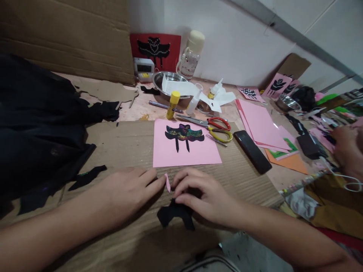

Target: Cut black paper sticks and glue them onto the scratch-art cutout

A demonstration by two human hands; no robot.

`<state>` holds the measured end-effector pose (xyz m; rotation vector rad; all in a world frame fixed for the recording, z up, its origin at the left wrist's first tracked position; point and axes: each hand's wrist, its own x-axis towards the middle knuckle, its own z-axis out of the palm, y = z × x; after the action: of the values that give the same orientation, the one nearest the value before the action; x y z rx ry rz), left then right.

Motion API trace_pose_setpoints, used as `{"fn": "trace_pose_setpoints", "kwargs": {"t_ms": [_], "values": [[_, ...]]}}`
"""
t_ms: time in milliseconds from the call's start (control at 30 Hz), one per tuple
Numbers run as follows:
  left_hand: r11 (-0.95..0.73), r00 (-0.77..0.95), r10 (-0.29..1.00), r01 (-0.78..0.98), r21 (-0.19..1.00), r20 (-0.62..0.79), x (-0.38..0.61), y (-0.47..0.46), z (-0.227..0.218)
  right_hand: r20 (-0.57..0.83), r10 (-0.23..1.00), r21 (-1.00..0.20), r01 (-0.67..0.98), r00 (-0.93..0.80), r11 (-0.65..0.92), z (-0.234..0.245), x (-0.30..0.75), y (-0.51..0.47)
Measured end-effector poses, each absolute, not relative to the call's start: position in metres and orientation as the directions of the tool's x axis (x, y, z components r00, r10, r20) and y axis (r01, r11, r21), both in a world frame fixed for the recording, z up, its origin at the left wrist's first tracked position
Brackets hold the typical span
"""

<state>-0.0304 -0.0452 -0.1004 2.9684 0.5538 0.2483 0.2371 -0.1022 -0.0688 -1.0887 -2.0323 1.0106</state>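
Observation:
My left hand (129, 190) rests on the brown cardboard work surface (124, 145), fingers together, pinching a small pink paper scrap (168, 182) at its tips. My right hand (202, 196) lies curled over a black paper cut-out (172, 215), pressing it onto the cardboard. Just beyond both hands lies a pink sheet (184, 145) bearing a black, glitter-coloured bat-like shape (184, 134).
Scissors with red and yellow handles (217, 126), a yellow glue stick (172, 104), a metal bowl (166, 80), a glue bottle and a dark phone (252, 151) lie behind. Pink sheets (261, 124) are stacked right. Black cloth (36, 124) covers the left. Another person's hand (347, 149) works at far right.

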Motion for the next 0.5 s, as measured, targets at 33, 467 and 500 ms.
{"fn": "trace_pose_setpoints", "kwargs": {"t_ms": [33,467,500], "values": [[-0.917,0.911,0.388,0.366,0.156,0.143,-0.031,-0.046,-0.102,0.167,0.870,-0.842,0.391,-0.464,0.371,-0.072,0.236,-0.099],[-0.928,0.911,0.369,0.352,0.119,0.182,-0.026,-0.050,-0.108,0.329,0.628,-0.519,0.420,-0.705,0.744,-0.083,0.249,-0.107],[-0.930,0.907,0.364,0.343,0.129,0.212,-0.026,-0.050,-0.111,0.330,0.628,-0.512,0.425,-0.704,0.746,-0.084,0.249,-0.107]]}}
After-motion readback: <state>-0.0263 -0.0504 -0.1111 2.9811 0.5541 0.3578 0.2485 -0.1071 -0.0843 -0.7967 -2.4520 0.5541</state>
